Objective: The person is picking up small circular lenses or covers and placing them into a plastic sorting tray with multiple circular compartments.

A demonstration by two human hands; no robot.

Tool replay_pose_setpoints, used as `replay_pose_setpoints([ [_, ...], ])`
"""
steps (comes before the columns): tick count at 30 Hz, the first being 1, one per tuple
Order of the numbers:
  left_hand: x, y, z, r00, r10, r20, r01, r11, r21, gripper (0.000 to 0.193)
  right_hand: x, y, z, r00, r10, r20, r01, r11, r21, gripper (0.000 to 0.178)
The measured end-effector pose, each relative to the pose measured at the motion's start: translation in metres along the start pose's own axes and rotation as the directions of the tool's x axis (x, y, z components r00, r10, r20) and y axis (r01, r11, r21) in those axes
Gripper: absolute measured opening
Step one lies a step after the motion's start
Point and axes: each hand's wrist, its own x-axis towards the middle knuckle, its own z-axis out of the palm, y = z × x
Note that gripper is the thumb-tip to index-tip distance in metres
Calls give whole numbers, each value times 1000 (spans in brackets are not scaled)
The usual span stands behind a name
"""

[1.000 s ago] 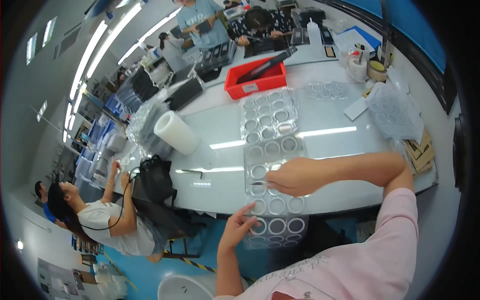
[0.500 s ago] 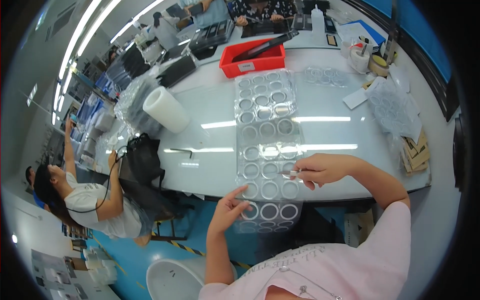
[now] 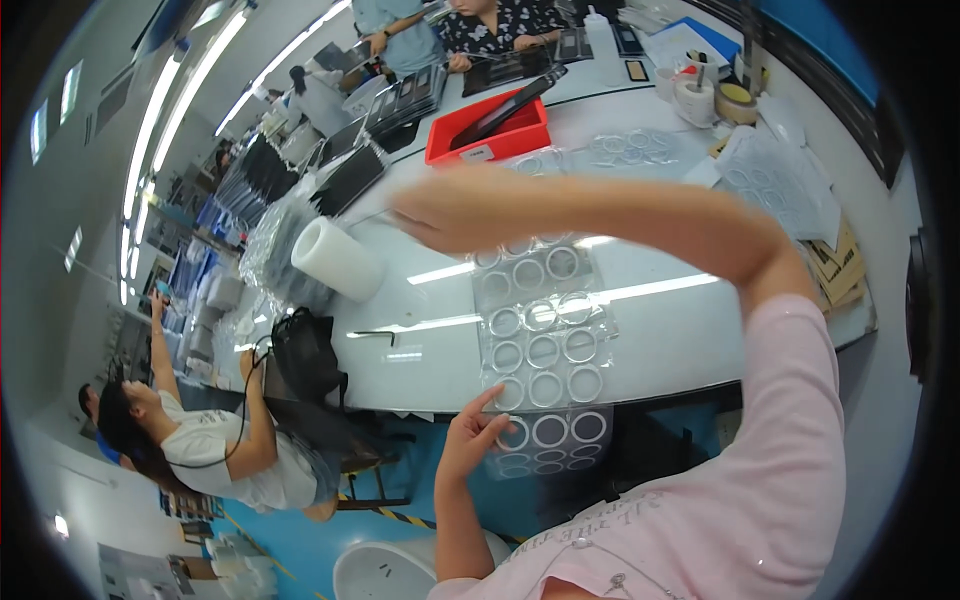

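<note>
A long run of clear plastic sheets with white rings (image 3: 545,385) lies down the table, its near end hanging over the front edge. My left hand (image 3: 466,440) touches this run's left side, index finger stretched and thumb apart from it. Above the run's far part, my right hand (image 3: 440,212) is smeared by motion, fingers toward the left. A faint thin streak shows beside it, but whether it holds anything cannot be made out. My right forearm hides several of the far rings.
A red bin (image 3: 500,128) holding a long black part stands at the back. On the left are a white roll (image 3: 335,260), a black bag (image 3: 308,355) and a hex key (image 3: 378,334). A co-worker (image 3: 225,430) sits left; a white bucket (image 3: 385,572) stands below.
My right hand has swung far and left from the near rings, where it held a slim tool with a pale handle. My left hand stays by the near rings. The whole view has shifted slightly.
</note>
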Motion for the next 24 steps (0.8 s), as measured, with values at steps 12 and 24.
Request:
replay_pose_setpoints([
  [12, 0, -8, -4, 995, 48, -83, -44, 998, 43, 54, 51, -18, 38, 848, 64, 527, -295, 881, 369, 28],
  [24, 6, -4, -12, 999, 29, 19, -26, 992, -127, 57, -205, -104, 49, 625, 456, 633, -743, 595, 306, 25],
])
